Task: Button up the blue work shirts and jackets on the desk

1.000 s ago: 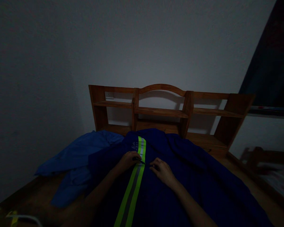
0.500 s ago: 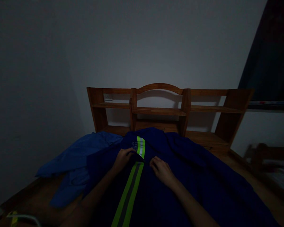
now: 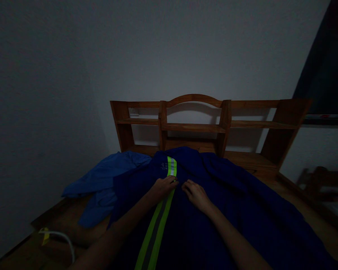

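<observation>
A dark blue work garment with a yellow-green reflective stripe lies spread over a wooden bed. My left hand rests on the stripe with its fingers curled, pinching the cloth. My right hand lies just to the right of it, fingers bent and pressed on the fabric. The two hands almost touch at the garment's middle. The room is very dim, so I cannot make out finer detail at the fingertips.
A lighter blue garment lies crumpled at the left. Behind stands a wooden headboard with shelves against a white wall. A white cable with a yellow tag lies at the lower left. Wooden furniture shows at the right.
My left hand has slid right along the stripe and now meets my right hand. The view has shifted slightly, so the bed and headboard sit a little further right.
</observation>
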### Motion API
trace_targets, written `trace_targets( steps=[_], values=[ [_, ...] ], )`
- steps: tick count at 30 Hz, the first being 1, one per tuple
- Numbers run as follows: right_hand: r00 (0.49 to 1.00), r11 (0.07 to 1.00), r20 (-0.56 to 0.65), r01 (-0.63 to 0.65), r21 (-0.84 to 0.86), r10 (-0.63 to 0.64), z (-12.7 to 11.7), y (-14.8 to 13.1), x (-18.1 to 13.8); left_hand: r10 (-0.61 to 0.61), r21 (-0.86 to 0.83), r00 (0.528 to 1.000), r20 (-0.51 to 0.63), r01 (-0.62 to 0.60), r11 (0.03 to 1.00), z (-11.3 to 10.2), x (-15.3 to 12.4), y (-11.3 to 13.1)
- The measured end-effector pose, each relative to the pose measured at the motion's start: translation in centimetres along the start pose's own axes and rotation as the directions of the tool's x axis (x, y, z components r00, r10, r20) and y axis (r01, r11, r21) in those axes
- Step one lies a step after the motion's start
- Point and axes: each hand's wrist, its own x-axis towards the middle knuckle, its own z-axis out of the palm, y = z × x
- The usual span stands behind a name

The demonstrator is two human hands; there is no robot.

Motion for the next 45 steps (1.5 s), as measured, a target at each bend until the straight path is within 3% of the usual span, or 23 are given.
trace_targets(
  steps=[5, 13, 21, 33, 45],
  values=[
    [1.000, 1.000, -0.003, 0.018, 0.016, -0.018, -0.1, 0.0, -0.1, 0.125, -0.017, 0.989, 0.080, -0.124, 0.992, 1.1, 0.0, -0.2],
    [1.000, 0.999, 0.008, 0.021, 0.031, -0.021, -0.2, -0.1, 0.0, 0.102, -0.058, 0.994, 0.029, -0.101, 0.993, 1.1, 0.4, -0.3],
    [0.999, 0.998, -0.024, 0.032, 0.044, -0.031, -0.3, -0.2, 0.0, 0.005, -0.120, 0.999, -0.048, -0.011, 0.993, 1.2, 0.5, 0.0],
    [0.999, 0.999, 0.002, 0.042, 0.018, -0.042, -0.3, -0.1, -0.1, -0.067, -0.265, 0.994, -0.088, 0.042, 0.963, -0.4, 0.7, 0.5],
    [0.997, 1.000, -0.075, -0.018, -0.022, 0.016, 0.3, -0.4, 0.0, -0.106, -0.398, 0.989, -0.105, 0.056, 0.916, -0.3, 0.6, 0.5]
  ],
)
